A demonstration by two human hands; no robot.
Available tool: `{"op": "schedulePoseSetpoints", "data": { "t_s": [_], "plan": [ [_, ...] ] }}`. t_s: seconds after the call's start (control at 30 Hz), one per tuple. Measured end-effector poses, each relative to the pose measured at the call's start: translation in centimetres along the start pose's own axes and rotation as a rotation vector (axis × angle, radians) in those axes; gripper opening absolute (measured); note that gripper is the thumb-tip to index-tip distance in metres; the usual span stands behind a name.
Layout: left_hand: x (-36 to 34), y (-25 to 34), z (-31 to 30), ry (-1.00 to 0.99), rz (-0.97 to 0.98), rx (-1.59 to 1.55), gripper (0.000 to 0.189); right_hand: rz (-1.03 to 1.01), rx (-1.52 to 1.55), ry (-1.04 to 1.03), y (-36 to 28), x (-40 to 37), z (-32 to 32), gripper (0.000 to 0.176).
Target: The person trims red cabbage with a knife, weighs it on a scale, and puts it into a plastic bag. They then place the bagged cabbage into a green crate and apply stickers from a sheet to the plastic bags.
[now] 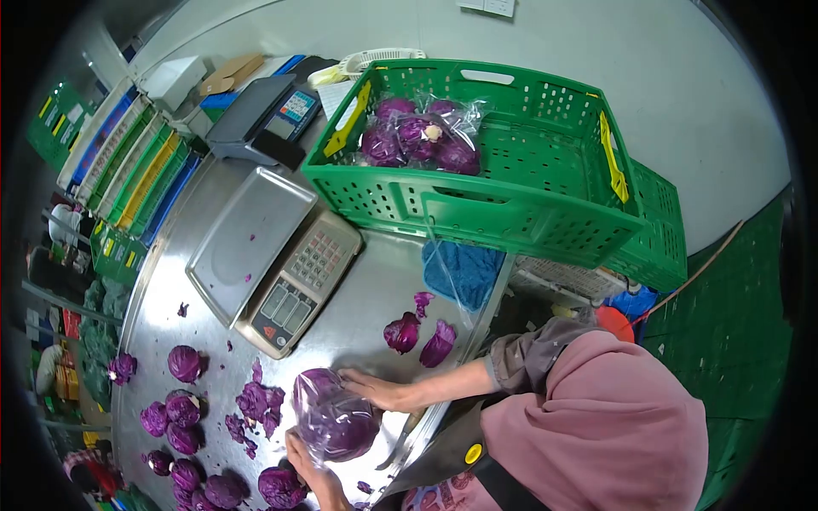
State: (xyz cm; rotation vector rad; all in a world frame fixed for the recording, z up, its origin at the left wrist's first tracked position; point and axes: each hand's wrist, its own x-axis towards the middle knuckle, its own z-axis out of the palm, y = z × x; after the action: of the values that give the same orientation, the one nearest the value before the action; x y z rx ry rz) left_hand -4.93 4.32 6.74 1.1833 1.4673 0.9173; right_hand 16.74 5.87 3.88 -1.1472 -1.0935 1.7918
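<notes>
A clear plastic bag of red cabbages [336, 430] is between my two hands at the near edge of the steel table. My right hand [373, 392] holds its upper side, fingers stretched along the film. At the lower side, my left hand [308, 467] grips the bag, its fingertips partly hidden by it. Close to my left hand lies a loose red cabbage [281, 487]. Torn purple leaves [258, 400] are scattered just beyond the bag. Beside the bag, a knife [394, 450] rests near the table edge, partly covered by my body.
Several loose red cabbages [182, 409] lie on the far side of the steel table [383, 298]. A scale [294, 285] stands near the middle. The green crate [477, 200] holds bagged cabbages [419, 136]. A blue cloth [463, 272] and cabbage trimmings [402, 333] are nearby.
</notes>
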Motion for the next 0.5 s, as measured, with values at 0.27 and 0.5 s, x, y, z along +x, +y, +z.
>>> {"op": "schedulePoseSetpoints", "data": {
  "t_s": [0.27, 0.5],
  "plan": [
    [5.4, 17.7, 11.6, -0.046, 0.858, 0.545, 0.036, -0.595, -0.224, 0.254, -15.4, -5.2, -10.0, 0.061],
    [10.9, 26.7, 25.9, -0.494, 0.645, -0.387, 0.031, -0.524, -0.242, 0.637, -26.6, -11.9, -20.4, 0.042]
  ]
}}
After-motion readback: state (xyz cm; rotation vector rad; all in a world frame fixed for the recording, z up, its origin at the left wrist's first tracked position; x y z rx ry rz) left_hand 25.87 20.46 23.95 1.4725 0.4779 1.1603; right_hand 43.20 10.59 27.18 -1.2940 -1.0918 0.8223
